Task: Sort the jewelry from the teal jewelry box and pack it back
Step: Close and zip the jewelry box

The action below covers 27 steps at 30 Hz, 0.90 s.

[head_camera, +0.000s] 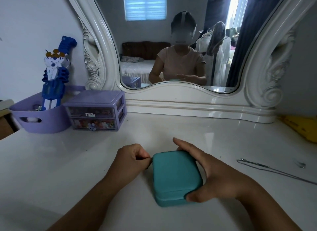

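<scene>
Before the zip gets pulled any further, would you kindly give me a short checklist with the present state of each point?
1. Teal jewelry box lies flat on the white table: ok.
2. Right hand grips the box from the far corner to the near edge, steadying it: ok.
3. Left hand pinches something small at the box's left edge, likely the zip pull: ok.
4. Lid open or shut: it looks shut; whether the zip is closed all round, cannot tell.
5. Chain and a small piece lie apart on the table to the right, clear of the hands: ok.
</scene>
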{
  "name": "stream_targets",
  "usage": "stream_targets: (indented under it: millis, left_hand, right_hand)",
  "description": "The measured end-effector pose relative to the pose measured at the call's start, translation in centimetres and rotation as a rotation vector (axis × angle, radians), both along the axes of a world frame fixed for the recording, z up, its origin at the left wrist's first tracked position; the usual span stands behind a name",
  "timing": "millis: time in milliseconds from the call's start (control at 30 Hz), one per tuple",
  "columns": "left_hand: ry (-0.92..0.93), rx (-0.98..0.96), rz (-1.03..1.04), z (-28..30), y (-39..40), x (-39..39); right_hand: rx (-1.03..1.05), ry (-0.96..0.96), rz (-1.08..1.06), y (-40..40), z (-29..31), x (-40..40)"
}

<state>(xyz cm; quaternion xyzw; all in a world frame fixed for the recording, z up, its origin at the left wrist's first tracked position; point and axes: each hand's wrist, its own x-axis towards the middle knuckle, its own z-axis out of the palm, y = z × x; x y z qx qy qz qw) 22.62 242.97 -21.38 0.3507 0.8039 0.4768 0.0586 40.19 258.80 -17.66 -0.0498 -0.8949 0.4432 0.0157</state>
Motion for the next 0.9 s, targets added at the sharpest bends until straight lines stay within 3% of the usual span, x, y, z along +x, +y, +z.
stream_targets:
  millis: [267, 500, 633, 733, 800, 900]
  left_hand:
    - [-0.018, -0.084, -0.187, 0.5, 0.6, -1.4]
    - [-0.076, 0.096, -0.330, 1.0, -0.6, 0.4]
    - [-0.148, -0.123, -0.526, 1.2, -2.4, 2.1]
    - [0.151, -0.340, -0.504, 0.8, -2.4, 3.1]
    - [0.162, -0.298, -0.488, 0.8, -1.7, 2.8]
    - [0.019, -0.226, -0.487, 1.0, 0.4, 1.4]
  right_hand:
    - [-0.065, -0.025, 0.038, 0.0, 0.0, 0.0]
    - [-0.083, 0.007, -0.042, -0.3, -1.0, 0.4]
    - [-0.106, -0.034, -0.002, -0.1, -1.5, 0.6]
    - [-0.106, -0.016, -0.018, 0.0, -1.9, 0.3]
    - [-0.130, 0.027, -0.054, 0.2, -2.0, 0.1]
    - [-0.175, 0.108, -0.133, 1.1, -2.0, -0.4]
